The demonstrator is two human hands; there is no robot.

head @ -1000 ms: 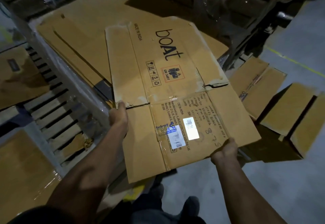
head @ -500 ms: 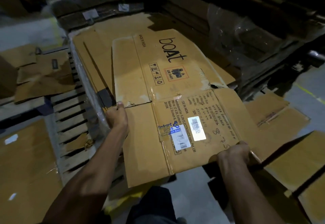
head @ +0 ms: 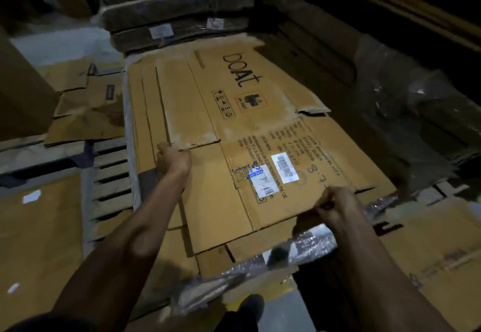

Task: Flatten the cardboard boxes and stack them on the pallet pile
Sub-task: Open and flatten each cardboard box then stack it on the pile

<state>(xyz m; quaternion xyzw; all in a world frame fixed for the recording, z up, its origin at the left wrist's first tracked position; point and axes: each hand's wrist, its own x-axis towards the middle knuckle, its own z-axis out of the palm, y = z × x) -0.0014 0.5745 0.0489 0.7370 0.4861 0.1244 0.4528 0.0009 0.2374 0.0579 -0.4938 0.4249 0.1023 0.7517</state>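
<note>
A flattened brown cardboard box [head: 234,128] printed "boAt", with white barcode labels, lies across the top of the pile of flat cardboard [head: 141,102] wrapped in plastic film. My left hand [head: 173,159] grips its left edge at the notch between two flaps. My right hand [head: 335,205] pinches its near right edge, fingers curled under the board. The near end of the box overhangs the sheets below.
Wrapped bundles of cardboard [head: 177,6] stand behind the pile. A wooden pallet [head: 109,183] with loose cardboard sheets [head: 86,112] lies to the left. More flat cardboard [head: 437,248] lies on the floor at right, and crumpled plastic film [head: 406,97] hangs at the right.
The box moved forward and down from mid-air onto the pile. Both hands kept their hold and I stepped closer to the pile.
</note>
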